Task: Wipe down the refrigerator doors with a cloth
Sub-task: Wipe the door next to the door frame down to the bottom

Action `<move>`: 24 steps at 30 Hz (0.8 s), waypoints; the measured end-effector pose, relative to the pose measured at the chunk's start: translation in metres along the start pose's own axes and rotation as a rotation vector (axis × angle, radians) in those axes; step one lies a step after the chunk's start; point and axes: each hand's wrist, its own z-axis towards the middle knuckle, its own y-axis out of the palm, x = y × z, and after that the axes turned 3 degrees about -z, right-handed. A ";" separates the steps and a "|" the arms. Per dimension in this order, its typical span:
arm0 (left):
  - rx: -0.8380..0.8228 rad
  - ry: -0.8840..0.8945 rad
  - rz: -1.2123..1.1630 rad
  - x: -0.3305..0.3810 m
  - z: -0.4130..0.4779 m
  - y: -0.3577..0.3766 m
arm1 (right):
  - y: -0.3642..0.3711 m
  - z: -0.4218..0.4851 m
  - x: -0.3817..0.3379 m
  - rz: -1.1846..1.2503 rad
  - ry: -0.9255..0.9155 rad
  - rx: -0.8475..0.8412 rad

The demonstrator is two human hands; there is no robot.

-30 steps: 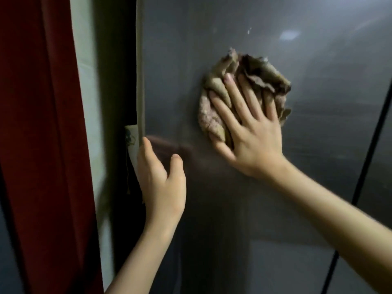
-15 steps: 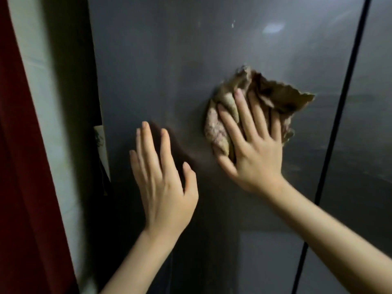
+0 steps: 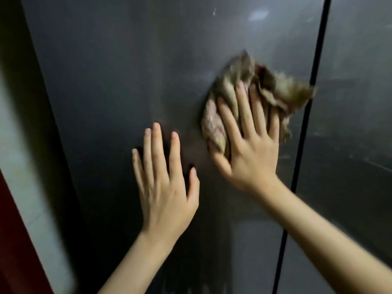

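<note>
Fingers (image 3: pixel 246 111) of the right hand (image 3: pixel 252 153) are lying straight & spread, pressing flat on the cloth (image 3: pixel 214 126), none curling round it. They're pinning the crumpled tan rag vs the left fridge door (image 3: pixel 127 71), its far-right corner reaching the dark seam (image 3: pixel 315 66) w/ the right door (image 3: pixel 358 107). The left hand (image 3: pixel 165 187) is resting flat on the same door, fingers (image 3: pixel 158 149) straight, slightly apart, just left of the cloth, not touching it. Cloth is looking soft, light, limp, prob. bunching under a push, so it's wanting broad palm pressure over its middle, not an edge pinch.
</note>
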 end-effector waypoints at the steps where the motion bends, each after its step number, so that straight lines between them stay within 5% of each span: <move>1: 0.000 0.003 0.000 0.000 -0.002 0.002 | 0.003 -0.029 -0.007 -0.007 -0.001 -0.040; 5: -0.016 0.033 0.033 -0.001 -0.011 0.005 | 0.007 -0.126 -0.010 0.005 -0.090 -0.191; 8: -0.019 0.034 0.040 0.001 -0.012 0.006 | 0.005 -0.099 0.005 0.012 -0.163 -0.091; 12: 0.001 0.060 0.048 0.011 -0.011 0.011 | -0.003 -0.001 0.031 0.033 0.046 0.049; 15: -0.008 0.075 0.042 0.014 -0.015 0.017 | 0.001 -0.021 0.023 0.008 0.108 0.009; 20: -0.021 0.076 0.064 0.013 -0.024 0.015 | 0.005 -0.164 -0.004 0.014 -0.099 -0.240; 24: -0.020 0.040 0.085 0.010 -0.028 0.010 | -0.001 -0.111 0.002 0.080 -0.170 -0.147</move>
